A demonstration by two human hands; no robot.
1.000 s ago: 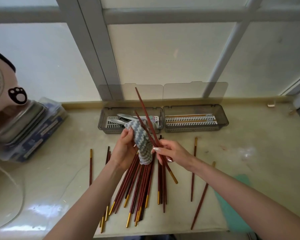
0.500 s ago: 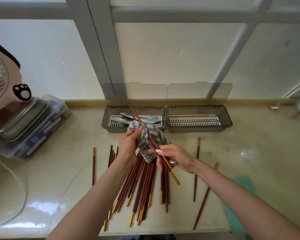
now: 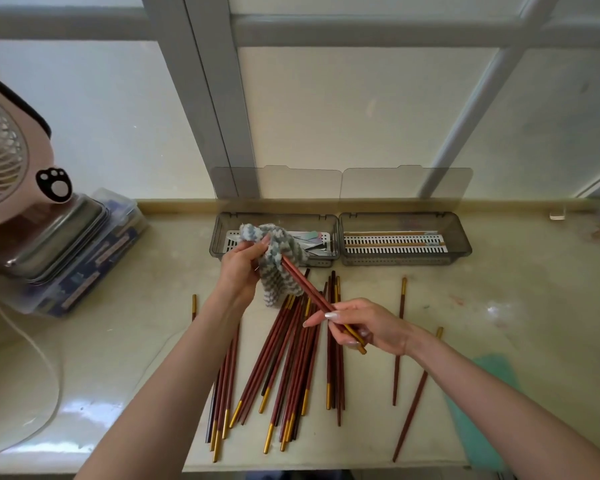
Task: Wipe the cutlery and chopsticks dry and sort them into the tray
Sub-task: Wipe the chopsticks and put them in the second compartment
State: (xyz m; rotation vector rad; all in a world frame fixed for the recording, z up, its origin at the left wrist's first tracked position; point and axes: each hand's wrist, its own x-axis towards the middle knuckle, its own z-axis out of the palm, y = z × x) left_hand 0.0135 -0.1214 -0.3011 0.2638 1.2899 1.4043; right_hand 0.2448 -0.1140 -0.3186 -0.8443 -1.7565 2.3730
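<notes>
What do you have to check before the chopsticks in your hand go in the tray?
1. Right hand grips the held chopsticks near their gold ends: ok.
2. Left hand holds the cloth round their far ends: ok.
3. Held chopsticks dry all along: cannot tell.
4. Far ends out of the cloth: not ok, covered.
5. Right tray has its lid up and room inside: ok.
</notes>
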